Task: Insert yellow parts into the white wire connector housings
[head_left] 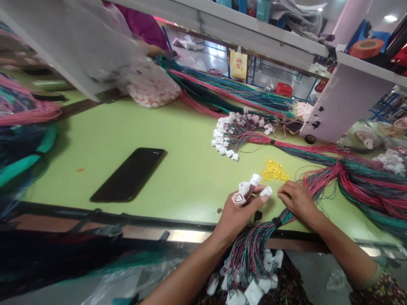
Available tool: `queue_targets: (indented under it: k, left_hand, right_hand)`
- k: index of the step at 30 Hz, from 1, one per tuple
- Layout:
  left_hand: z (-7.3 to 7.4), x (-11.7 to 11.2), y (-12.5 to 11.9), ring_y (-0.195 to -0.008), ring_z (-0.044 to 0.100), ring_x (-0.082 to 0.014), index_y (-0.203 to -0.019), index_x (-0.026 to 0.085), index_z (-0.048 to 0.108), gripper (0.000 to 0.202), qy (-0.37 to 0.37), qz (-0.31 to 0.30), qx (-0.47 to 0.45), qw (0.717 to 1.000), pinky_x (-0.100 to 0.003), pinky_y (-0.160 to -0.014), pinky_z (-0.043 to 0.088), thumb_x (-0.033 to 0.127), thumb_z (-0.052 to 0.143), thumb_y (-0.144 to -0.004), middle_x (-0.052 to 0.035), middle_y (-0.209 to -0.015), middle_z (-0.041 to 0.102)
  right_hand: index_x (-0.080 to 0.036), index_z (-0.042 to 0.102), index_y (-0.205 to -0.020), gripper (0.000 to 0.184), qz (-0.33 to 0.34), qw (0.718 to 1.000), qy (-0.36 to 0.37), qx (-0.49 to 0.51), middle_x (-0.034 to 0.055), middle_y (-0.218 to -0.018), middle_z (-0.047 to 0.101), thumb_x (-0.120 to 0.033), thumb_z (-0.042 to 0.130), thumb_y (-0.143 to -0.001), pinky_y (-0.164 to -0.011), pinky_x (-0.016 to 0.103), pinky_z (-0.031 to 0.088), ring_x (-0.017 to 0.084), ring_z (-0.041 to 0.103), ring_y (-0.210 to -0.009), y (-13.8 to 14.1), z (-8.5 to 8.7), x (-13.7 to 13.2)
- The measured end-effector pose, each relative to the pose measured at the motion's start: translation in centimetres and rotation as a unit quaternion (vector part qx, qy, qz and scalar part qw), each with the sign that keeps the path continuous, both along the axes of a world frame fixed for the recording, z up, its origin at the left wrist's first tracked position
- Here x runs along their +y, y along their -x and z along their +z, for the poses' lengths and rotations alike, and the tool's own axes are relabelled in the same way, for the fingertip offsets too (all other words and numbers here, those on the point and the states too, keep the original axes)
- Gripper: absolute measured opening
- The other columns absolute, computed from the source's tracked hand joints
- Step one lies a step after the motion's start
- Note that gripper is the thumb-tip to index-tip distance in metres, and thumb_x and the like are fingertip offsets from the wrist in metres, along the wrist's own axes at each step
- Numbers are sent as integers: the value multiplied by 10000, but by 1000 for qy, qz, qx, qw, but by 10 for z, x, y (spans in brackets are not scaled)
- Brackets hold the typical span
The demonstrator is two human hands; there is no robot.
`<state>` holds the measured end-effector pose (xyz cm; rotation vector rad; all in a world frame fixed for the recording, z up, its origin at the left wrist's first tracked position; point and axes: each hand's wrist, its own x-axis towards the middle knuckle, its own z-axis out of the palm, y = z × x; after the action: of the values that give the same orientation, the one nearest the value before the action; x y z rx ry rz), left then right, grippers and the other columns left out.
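Left hand [238, 214]: clenched on white plastic wire connectors [245, 189]. Right hand [297, 201]: curled, grip unclear. Red-green wire bundle [246, 262]: crosses bench front edge [165, 223] between both hands.

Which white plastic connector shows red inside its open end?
The lowest connector held by the left hand: its open end faces up toward the camera, while the others there point away.
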<state>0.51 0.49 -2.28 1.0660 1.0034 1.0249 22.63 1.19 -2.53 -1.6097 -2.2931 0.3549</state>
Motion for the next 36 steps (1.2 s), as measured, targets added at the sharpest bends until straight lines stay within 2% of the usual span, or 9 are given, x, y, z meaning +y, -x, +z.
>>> queue_targets:
  k: [3, 6, 8, 10, 12, 14, 24, 32, 36]
  left_hand:
    - [4, -2, 1, -635, 534, -148, -1012, 188, 771, 311, -16, -9, 6, 1000, -323, -645, 445, 366, 765, -756, -24, -741, 666]
    - [9, -4, 3, -570, 455, -127, -997, 177, 771, 288, -54, -14, 26, 998, -299, -581, 392, 359, 738, -776, 20, -624, 572]
    - [12, -5, 4, -538, 412, -118, -982, 171, 775, 274, -80, -14, 49, 995, -290, -550, 365, 349, 732, -778, 41, -572, 520]
    - [13, -7, 4, -558, 459, -125, -977, 167, 774, 267, -96, -10, 57, 994, -293, -563, 396, 334, 734, -773, 21, -616, 586]
    - [14, -9, 4, -648, 572, -157, -993, 160, 764, 277, -100, -8, 48, 994, -313, -626, 466, 323, 732, -771, -35, -767, 705]
    - [14, -10, 3, -731, 645, -193, -1018, 149, 751, 297, -103, -7, 45, 994, -336, -680, 511, 316, 729, -773, -77, -877, 756]
    - [6, -16, 0, -737, 683, -197, -1012, 163, 742, 230, -188, 24, 67, 980, -342, -713, 562, 252, 700, -804, -89, -905, 769]
    - [10, -16, 0, -791, 678, -207, -964, 200, 737, 136, -206, 22, 58, 977, -364, -762, 561, 228, 690, -840, -73, -895, 737]
    - [13, -18, -1, -802, 674, -211, -950, 213, 744, 116, -199, 23, 58, 978, -368, -769, 554, 231, 696, -847, -71, -902, 734]
  right_hand:
    - [-194, 705, -845, 95, 4, 998, -9, 60, 48, -823, 690, -178, 645, -916, -752, 323, 470, 200, 636, -800, 5, 8, -2]
    - [-200, 694, -885, 85, 16, 979, -52, 198, 39, -826, 688, -215, 632, -940, -713, 303, 499, 183, 642, -781, 15, 29, -12]
    - [-203, 691, -909, 57, 36, 962, -94, 252, 35, -838, 693, -205, 642, -939, -695, 291, 508, 174, 643, -775, 23, 45, -21]
    - [-205, 691, -945, 60, 62, 955, -129, 261, 33, -850, 694, -176, 638, -942, -702, 286, 513, 169, 645, -787, 30, 56, -28]
    - [-204, 686, -984, 96, 81, 955, -152, 243, 37, -868, 694, -150, 612, -955, -716, 290, 516, 170, 648, -813, 35, 61, -32]
    - [-199, 676, -1012, 117, 91, 958, -166, 214, 45, -887, 690, -139, 585, -970, -726, 301, 518, 174, 643, -831, 37, 62, -34]
    - [-194, 638, -1043, 121, 118, 968, -192, 110, 62, -912, 667, -157, 530, -1002, -733, 346, 499, 189, 602, -829, 36, 66, -38]
    - [-210, 680, -971, 113, 86, 961, -123, 232, 34, -868, 676, -171, 574, -974, -708, 303, 523, 163, 632, -806, 37, 62, -36]
    - [-212, 690, -911, 42, 32, 953, -60, 295, 20, -834, 683, -205, 650, -922, -698, 294, 524, 155, 634, -768, 40, 60, -35]
